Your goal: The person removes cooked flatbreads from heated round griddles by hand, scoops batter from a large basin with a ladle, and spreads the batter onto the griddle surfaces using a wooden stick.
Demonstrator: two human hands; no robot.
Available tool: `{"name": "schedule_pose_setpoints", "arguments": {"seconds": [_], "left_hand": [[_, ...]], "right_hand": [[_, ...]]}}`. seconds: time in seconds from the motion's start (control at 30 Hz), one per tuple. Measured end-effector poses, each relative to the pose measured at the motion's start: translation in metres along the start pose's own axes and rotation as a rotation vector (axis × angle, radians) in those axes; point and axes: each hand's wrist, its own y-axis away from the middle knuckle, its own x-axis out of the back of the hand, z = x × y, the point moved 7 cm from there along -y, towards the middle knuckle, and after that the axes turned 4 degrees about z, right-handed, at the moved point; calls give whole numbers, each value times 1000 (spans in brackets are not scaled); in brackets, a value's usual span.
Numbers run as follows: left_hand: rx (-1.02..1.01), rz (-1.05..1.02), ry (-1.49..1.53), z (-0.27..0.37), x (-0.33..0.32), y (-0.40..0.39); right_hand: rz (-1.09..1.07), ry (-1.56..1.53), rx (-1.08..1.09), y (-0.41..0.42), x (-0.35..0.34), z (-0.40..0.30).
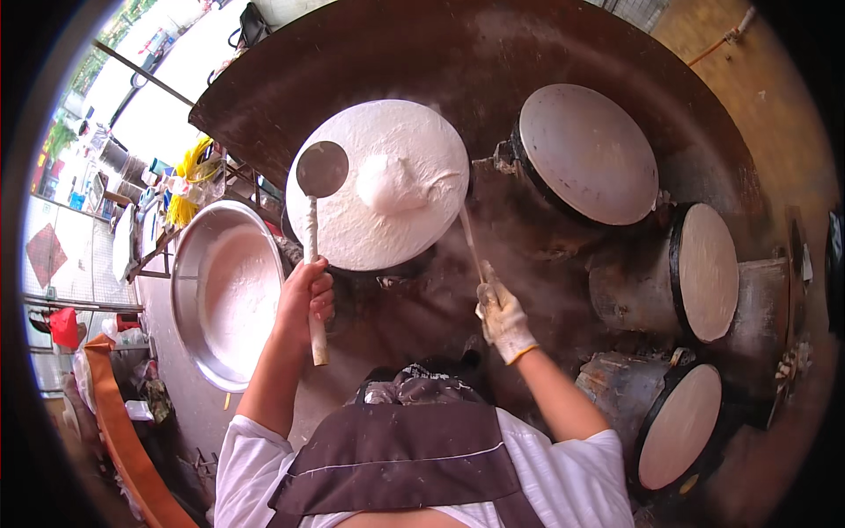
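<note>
My bare left hand (315,290) grips the pale wrapped handle of a ladle (322,169). Its round dark head is over the left part of a white batter sheet (383,241), which covers a round griddle. Near the middle of that sheet rises a soft white mound (394,185), with a fold to its right. In a white knitted glove with a yellow cuff, my right hand (505,323) holds a thin flat stick (471,245). The stick's far end reaches the griddle's right edge; whether it touches there I cannot tell.
Left of the griddle stands a large metal basin (179,297) holding white batter. To my right are three more round griddles (587,158), (709,274), (680,426) with pale tops. A curved brown panel (462,53) rises behind; yellow strands (188,181) hang at left. Steam blurs parts.
</note>
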Motion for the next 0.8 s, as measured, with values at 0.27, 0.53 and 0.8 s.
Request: {"name": "schedule_pose_setpoints", "arguments": {"seconds": [0.27, 0.53, 0.8], "left_hand": [[298, -50, 225, -45, 11, -20], [587, -709, 1102, -13, 3, 36], [528, -873, 1017, 27, -33, 80]], "right_hand": [[-72, -68, -412, 15, -127, 10], [-74, -194, -223, 19, -150, -18], [-119, 619, -88, 8, -152, -17]]}}
